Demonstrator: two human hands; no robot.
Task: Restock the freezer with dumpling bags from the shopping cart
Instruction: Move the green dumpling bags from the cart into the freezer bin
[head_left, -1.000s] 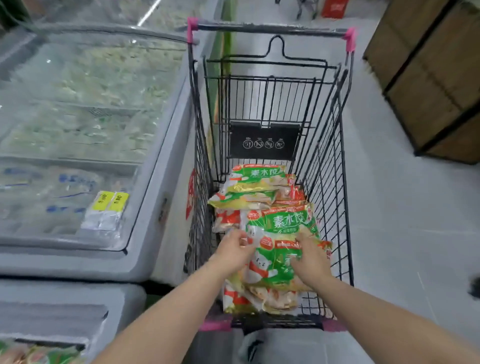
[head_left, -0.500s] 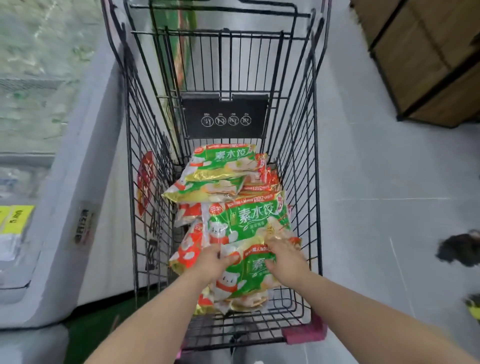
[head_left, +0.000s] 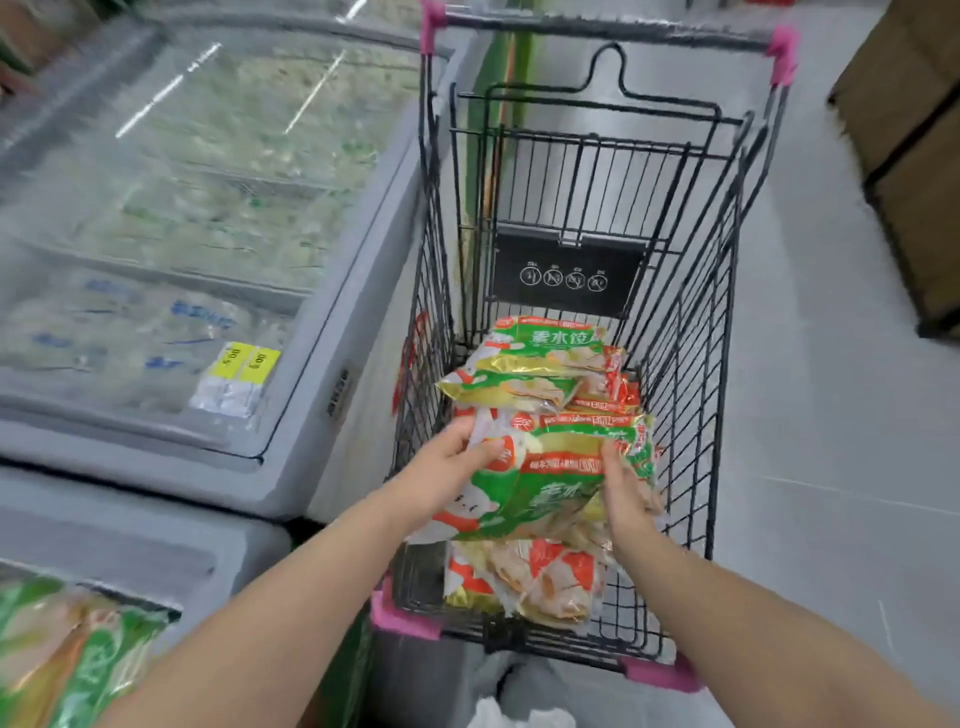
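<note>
One head-worn wide-angle view looks forward and down. The cart (head_left: 691, 374) lies close below, the freezer (head_left: 358, 312) along the left edge.

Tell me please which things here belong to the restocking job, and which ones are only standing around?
Belong to the job:
- green dumpling bag, held between left hand and right hand
- other dumpling bags lying in the shopping cart
- freezer

Only standing around:
- yellow price tags
- brown boxes
- black sign panel
</note>
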